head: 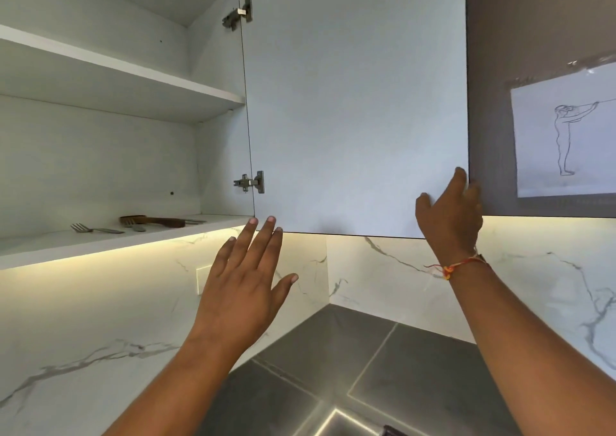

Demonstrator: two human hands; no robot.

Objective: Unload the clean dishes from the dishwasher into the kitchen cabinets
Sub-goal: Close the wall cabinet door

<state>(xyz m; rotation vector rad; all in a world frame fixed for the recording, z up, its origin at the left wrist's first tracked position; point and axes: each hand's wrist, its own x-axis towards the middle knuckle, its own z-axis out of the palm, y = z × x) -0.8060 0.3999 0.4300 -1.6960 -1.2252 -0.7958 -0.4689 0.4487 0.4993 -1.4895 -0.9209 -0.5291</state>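
Right hand (450, 215) clamped on cabinet door (353, 102) edge; left hand (246, 282) splayed, empty. Risk: swinging door pinches fingertips (271, 219) against shelf (100, 248).

- The right hand (450, 208) grips the cabinet door (353, 102) at its lower free corner. The fingertips curled round that edge are hidden behind the door.
- Above the grip, the door's top is cut off.
- Right of the grip, a taped sheet (566, 135) with a line-drawn figure runs off the edge.
- Far left of the grip, forks (96, 228) and a wooden-handled utensil (156, 221) overlap. The utensil's head is too small to tell.
- Below the grip, a dark thing (395, 430) is cut off and cannot be identified.
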